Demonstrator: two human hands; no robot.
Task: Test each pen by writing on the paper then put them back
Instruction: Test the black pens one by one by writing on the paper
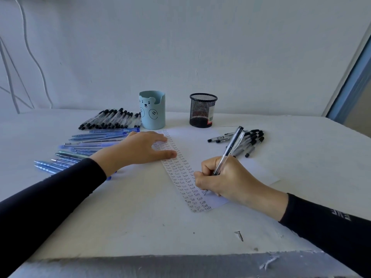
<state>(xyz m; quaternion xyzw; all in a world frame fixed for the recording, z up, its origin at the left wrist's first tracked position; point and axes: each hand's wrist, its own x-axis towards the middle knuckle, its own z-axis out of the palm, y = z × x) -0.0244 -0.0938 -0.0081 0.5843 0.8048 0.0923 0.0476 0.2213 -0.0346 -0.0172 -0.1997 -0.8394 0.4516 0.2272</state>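
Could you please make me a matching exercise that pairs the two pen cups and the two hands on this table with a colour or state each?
Things:
1. bear cup
2. mesh cup
3. left hand
4. right hand

Colour or state:
A. grips a pen
B. light blue
C. rests flat on the paper
D. black

Pairs: 1-B, 2-D, 3-C, 4-A

A plain study or office desk: white table point(140, 227) against a white wall point(180, 47), bear pen cup point(152, 111), mesh pen pot point(202, 111).
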